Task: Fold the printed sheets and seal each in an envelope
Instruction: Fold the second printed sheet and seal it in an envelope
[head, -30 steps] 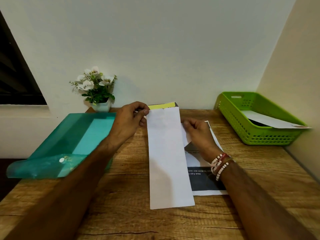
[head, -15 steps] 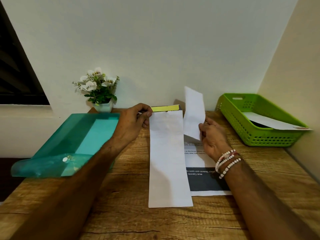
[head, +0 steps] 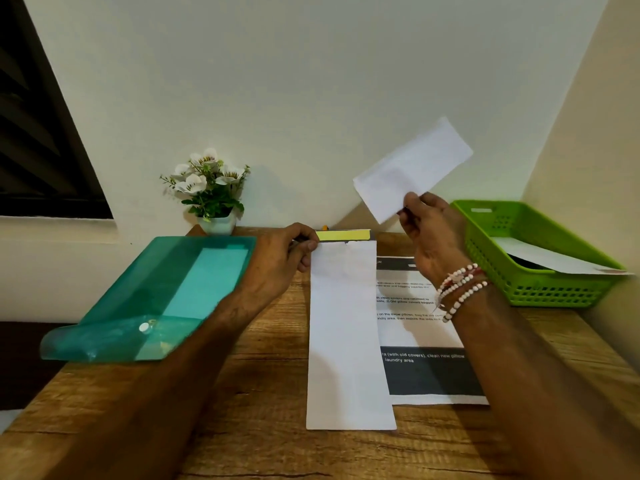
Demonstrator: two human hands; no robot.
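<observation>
a: head view. your left hand (head: 280,261) reaches to the far end of a long white envelope (head: 346,341) that lies flat on the wooden table (head: 242,427), pointing away from you. your thumb and curled fingers pinch its top left corner, right beside the yellow flap strip (head: 343,234).

b: your right hand (head: 433,237), with bead bracelets (head: 460,289) on the wrist, is raised above the table. its thumb and fingers are clamped on the lower corner of a folded sheet (head: 412,168). the sheet is white, held tilted in the air in front of the wall, well apart from the envelope.

a: a printed sheet (head: 419,327) lies flat on the table with its left side tucked under the envelope's right edge. it has lines of small text and a dark band at the end nearer you.

b: to your right, a green basket (head: 540,289) stands on the table near the side wall. a white paper (head: 554,259) lies slanted in it and sticks out over the right rim.

a: to your left, a teal plastic folder (head: 156,299) with a snap button hangs partly over the table's left edge. beyond it, a small white pot of white flowers (head: 211,192) stands by the back wall.
</observation>
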